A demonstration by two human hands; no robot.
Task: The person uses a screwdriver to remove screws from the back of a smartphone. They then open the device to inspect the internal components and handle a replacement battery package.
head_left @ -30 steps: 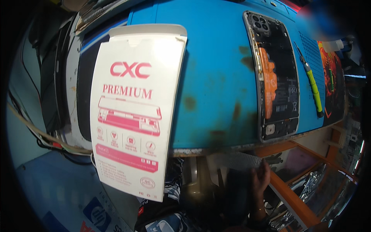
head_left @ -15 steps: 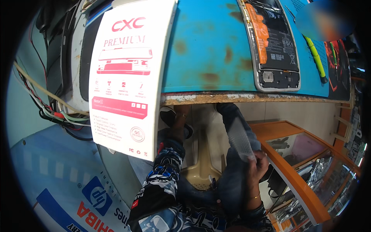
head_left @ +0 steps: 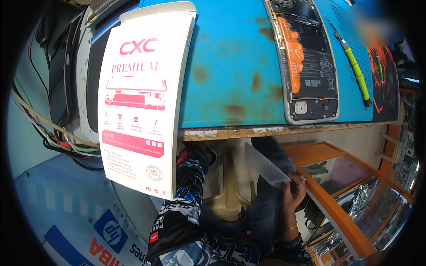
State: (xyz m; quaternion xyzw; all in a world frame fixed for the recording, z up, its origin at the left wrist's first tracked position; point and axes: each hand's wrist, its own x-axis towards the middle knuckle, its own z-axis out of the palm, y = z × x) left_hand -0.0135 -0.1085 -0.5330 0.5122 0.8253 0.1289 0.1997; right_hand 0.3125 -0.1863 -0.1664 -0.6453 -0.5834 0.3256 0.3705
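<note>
While below the bench edge (head_left: pixel 288 130), right hand (head_left: pixel 293 195) pinches a translucent strip (head_left: pixel 265 166) | opened phone (head_left: pixel 306 57) near that edge | left hand seemingly hidden | little room underneath, stool (head_left: pixel 228 195) between knees.

Bright, even light is falling on the stained blue worktop mat (head_left: pixel 230 66), giving hardly any shadow on its surface. Below the mat's front edge the space is sitting in dimmer shade. Faint glare is showing on the white printed cardboard box (head_left: pixel 142 97) left of the mat. Straight edges are bending strongly toward the black circular rim. A smeared, blurred patch is sitting above the mat's far right corner.
</note>
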